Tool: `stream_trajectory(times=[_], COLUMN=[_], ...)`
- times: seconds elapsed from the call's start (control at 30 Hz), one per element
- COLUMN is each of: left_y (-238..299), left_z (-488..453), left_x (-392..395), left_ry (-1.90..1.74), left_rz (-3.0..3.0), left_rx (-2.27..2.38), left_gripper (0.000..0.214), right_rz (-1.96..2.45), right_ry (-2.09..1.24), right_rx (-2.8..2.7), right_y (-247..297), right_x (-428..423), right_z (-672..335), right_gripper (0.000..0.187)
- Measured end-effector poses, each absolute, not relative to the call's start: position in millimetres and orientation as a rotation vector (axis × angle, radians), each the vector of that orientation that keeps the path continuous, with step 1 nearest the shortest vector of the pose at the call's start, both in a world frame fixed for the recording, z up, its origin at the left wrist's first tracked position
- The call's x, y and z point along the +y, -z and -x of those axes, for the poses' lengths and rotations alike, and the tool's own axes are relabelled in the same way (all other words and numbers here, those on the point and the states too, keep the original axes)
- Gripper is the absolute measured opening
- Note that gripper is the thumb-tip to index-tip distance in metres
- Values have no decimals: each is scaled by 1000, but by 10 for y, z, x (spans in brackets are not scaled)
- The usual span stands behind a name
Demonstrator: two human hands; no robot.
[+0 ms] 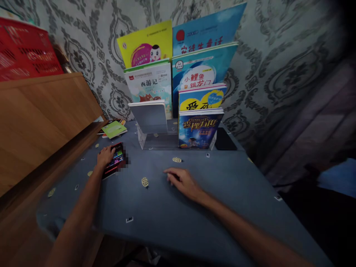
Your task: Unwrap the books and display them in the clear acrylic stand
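My left hand (pixel 105 156) is on the left part of a dark book (pixel 117 158) with a colourful cover, its fingers over the cover and its thumb hidden. This book lies at the left of the table, partly blurred out by square blocks. My right hand (pixel 183 181) is over the middle of the table, holding nothing. Its index finger stretches to the left while the other fingers bend loosely. Beyond both hands stands a clear stepped book rack (pixel 158 142), with several picture books in two columns. A blue book (pixel 198 129) fills the front right step.
The table (pixel 155 218) has a grey-blue cloth with pineapple prints. A few booklets (pixel 114 129) lie at the back left. A black flat object (pixel 226 139) rests right of the rack. At the left, a wooden cabinet (pixel 47 115) carries a red basket (pixel 27 52).
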State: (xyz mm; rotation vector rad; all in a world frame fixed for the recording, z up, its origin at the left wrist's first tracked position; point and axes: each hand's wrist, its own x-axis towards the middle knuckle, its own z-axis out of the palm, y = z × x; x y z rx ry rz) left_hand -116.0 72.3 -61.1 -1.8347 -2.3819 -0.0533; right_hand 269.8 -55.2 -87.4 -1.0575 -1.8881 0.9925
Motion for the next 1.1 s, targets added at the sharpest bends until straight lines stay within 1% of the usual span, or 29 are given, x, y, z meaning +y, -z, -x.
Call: stream_trajectory(times=[0.1,0.3,0.47,0.63,0.73,0.87,0.97,1.1], left_y=[658,683,664,564,493,427,480,731], left_z=[1180,1086,867,516,359,304,355,488], left_x=[707,585,377,94,-101,-340,-429,-361], left_ry=[82,151,177,-15,-156,-242,-131,305], left_rz=[1850,1780,1694,1580,1656,1793,1859,2156], left_rx=[-2404,-2464,-2498,-2499,-2371,-2256,-2247,-2034], left_gripper=[56,57,54,54,55,57,54,52], right_rz=[1127,1154,1131,1129,1121,1107,1093,1098], right_ry=[-1008,-1051,-1091,-1093,-1075,-1070,-1054,-1000], right_rx=[-1692,-1323,-1242,-1277,-1291,-1279,-1255,-1251], right_y=[939,1015,1026,1032,1038,1045,1038,1016], right_x=[-422,-205,-188,-203,-198,-190,-186,-183], right_z=[-2945,-3330,-3325,-3287,-3294,-3296,-3298,-3333], right_gripper=[32,37,36,32,32,33,34,33])
